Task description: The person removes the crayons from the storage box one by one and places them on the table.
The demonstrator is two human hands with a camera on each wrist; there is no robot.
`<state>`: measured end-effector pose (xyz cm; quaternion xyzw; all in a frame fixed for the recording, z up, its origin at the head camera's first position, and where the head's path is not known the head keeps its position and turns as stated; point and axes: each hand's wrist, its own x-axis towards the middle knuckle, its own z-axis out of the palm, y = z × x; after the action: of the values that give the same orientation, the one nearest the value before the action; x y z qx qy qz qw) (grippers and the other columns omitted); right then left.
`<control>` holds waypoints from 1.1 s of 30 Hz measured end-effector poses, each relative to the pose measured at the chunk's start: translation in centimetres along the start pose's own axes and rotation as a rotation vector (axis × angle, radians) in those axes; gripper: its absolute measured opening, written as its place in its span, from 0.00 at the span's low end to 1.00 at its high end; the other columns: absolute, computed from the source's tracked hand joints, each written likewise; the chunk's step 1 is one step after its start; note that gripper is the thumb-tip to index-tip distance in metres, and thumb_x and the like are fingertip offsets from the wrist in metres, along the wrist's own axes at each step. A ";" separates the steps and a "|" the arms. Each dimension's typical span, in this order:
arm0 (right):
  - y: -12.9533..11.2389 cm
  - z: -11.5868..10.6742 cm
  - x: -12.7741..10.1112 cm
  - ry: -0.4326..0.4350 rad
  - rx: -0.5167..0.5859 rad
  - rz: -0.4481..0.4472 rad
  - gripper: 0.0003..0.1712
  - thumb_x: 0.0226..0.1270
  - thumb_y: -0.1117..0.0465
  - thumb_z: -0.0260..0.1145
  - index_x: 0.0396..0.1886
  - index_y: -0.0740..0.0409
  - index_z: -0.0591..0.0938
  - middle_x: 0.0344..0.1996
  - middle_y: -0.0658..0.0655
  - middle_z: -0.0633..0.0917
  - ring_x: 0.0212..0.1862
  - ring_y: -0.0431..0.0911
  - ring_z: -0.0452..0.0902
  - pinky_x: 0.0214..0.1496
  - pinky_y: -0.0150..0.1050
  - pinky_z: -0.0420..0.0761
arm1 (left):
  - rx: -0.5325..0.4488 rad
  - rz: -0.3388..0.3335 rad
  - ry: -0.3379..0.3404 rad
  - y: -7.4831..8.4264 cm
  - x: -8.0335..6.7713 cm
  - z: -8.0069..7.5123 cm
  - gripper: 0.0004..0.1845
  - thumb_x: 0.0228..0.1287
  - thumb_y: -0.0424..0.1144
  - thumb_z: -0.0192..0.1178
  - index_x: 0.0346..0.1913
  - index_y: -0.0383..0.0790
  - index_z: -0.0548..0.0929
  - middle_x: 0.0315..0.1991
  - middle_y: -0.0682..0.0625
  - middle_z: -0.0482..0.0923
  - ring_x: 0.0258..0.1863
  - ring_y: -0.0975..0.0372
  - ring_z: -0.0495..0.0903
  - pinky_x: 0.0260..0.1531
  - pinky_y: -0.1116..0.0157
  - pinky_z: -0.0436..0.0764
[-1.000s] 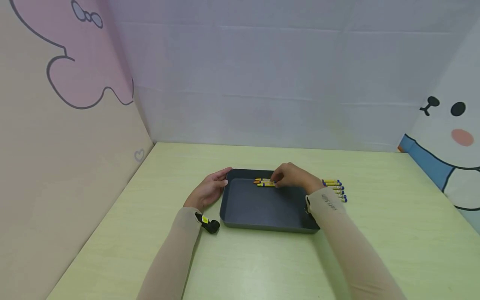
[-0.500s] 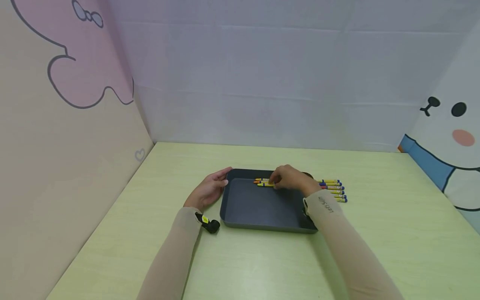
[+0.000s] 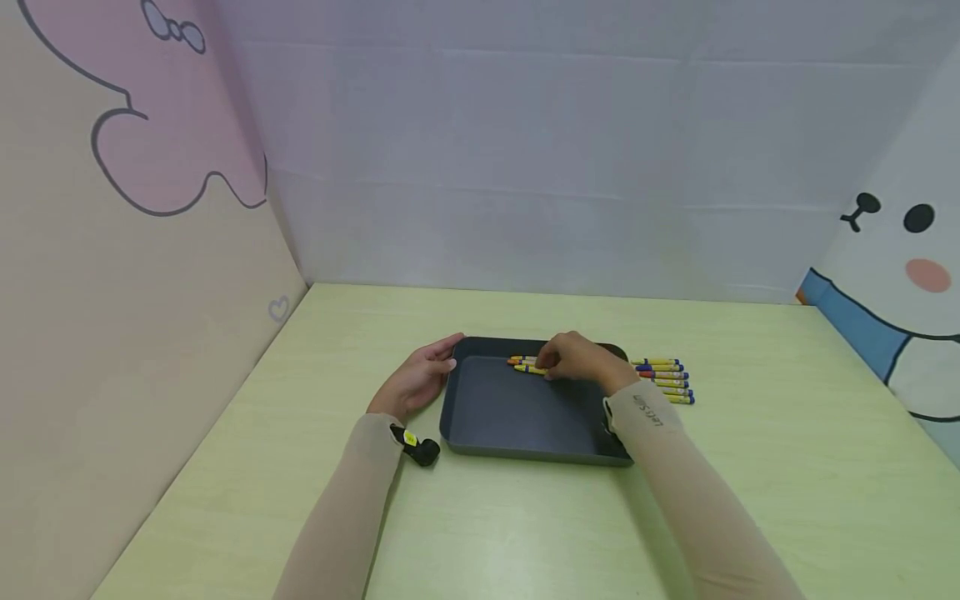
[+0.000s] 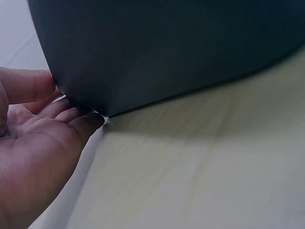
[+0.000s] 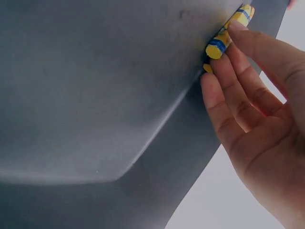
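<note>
A dark grey tray [image 3: 517,417] lies on the pale green table. Several yellow-wrapped crayons [image 3: 525,364] lie side by side along the tray's far wall. My right hand [image 3: 577,358] is over them, and its straight fingers [image 5: 238,90] touch the end of a yellow and blue crayon [image 5: 228,33] on the tray floor [image 5: 95,95]. The thumb is hidden. My left hand [image 3: 420,379] rests open against the tray's far left corner, with its fingertips [image 4: 88,121] on the outer wall [image 4: 167,47].
A row of several more crayons [image 3: 666,380] lies on the table just right of the tray. A small black device with a yellow sticker [image 3: 418,448] sits at my left wrist. Paper walls close off the left, the back and the right.
My right hand has slid slightly left along the tray's far wall, uncovering more of the crayon row on the table. The left hand and the tray have not moved.
</note>
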<state>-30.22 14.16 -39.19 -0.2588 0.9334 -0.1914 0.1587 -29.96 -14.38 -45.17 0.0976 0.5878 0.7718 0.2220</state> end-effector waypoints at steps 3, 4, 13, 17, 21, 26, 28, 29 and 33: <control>0.0 0.1 -0.1 0.003 -0.001 0.009 0.13 0.63 0.67 0.66 0.48 0.60 0.85 0.41 0.57 0.86 0.42 0.48 0.81 0.45 0.41 0.81 | 0.001 -0.002 0.000 -0.1 0.0 0.0 0.32 0.70 0.20 0.40 0.75 0.34 0.50 0.78 0.46 0.34 0.77 0.58 0.30 0.74 0.59 0.44; 0.0 0.1 -0.1 0.003 0.002 0.016 0.13 0.63 0.66 0.66 0.48 0.60 0.85 0.41 0.57 0.86 0.42 0.47 0.81 0.45 0.41 0.81 | 0.001 -0.002 0.000 -0.1 0.0 0.0 0.32 0.70 0.20 0.40 0.75 0.34 0.50 0.78 0.47 0.34 0.77 0.58 0.30 0.74 0.59 0.44; 0.0 0.1 -0.2 0.014 -0.013 -0.012 0.12 0.63 0.67 0.66 0.47 0.59 0.85 0.38 0.56 0.86 0.38 0.45 0.80 0.41 0.40 0.81 | 0.008 0.005 -0.004 -0.1 0.0 -0.1 0.32 0.71 0.21 0.40 0.76 0.35 0.50 0.78 0.47 0.34 0.77 0.58 0.29 0.74 0.59 0.42; 0.1 0.2 -0.2 0.017 -0.009 -0.037 0.12 0.63 0.67 0.66 0.46 0.60 0.86 0.38 0.56 0.86 0.38 0.45 0.81 0.41 0.39 0.81 | 0.005 0.002 -0.004 -0.1 0.0 -0.2 0.32 0.71 0.21 0.40 0.76 0.35 0.50 0.78 0.47 0.34 0.77 0.58 0.30 0.74 0.59 0.44; 0.1 0.1 -0.2 0.019 0.002 -0.053 0.11 0.63 0.68 0.65 0.45 0.60 0.86 0.38 0.56 0.87 0.37 0.44 0.81 0.41 0.39 0.81 | -0.005 -0.001 -0.005 -0.1 0.0 -0.2 0.32 0.71 0.21 0.40 0.76 0.35 0.50 0.78 0.47 0.34 0.77 0.58 0.31 0.74 0.58 0.45; 0.1 0.0 -0.3 0.019 0.006 -0.060 0.11 0.63 0.68 0.65 0.45 0.59 0.86 0.38 0.56 0.87 0.37 0.44 0.81 0.40 0.39 0.81 | -0.006 0.004 -0.009 0.0 -0.1 0.0 0.32 0.71 0.20 0.40 0.76 0.34 0.49 0.78 0.47 0.34 0.77 0.59 0.31 0.74 0.59 0.44; 0.1 -0.1 -0.3 0.017 0.005 -0.063 0.11 0.63 0.68 0.66 0.45 0.59 0.86 0.38 0.56 0.87 0.37 0.44 0.81 0.40 0.39 0.81 | -0.008 0.006 -0.009 0.0 -0.1 0.0 0.32 0.71 0.20 0.40 0.75 0.34 0.49 0.78 0.47 0.34 0.77 0.58 0.31 0.74 0.58 0.44; 0.0 -0.1 -0.4 0.016 0.006 -0.066 0.11 0.63 0.68 0.66 0.45 0.59 0.87 0.38 0.56 0.86 0.37 0.44 0.81 0.40 0.39 0.81 | -0.009 0.005 -0.008 0.0 -0.1 0.0 0.32 0.71 0.20 0.40 0.75 0.34 0.50 0.78 0.47 0.34 0.77 0.58 0.31 0.74 0.58 0.44; 0.0 -0.2 -0.5 0.009 0.012 -0.071 0.10 0.63 0.67 0.66 0.44 0.59 0.87 0.38 0.55 0.87 0.38 0.44 0.81 0.40 0.39 0.81 | -0.011 0.001 -0.008 0.0 -0.2 0.0 0.32 0.71 0.20 0.40 0.76 0.34 0.50 0.78 0.47 0.35 0.77 0.58 0.32 0.74 0.57 0.44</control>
<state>-29.94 14.48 -38.91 -0.2902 0.9231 -0.2035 0.1493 -29.79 -14.46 -45.17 0.0997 0.5824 0.7749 0.2244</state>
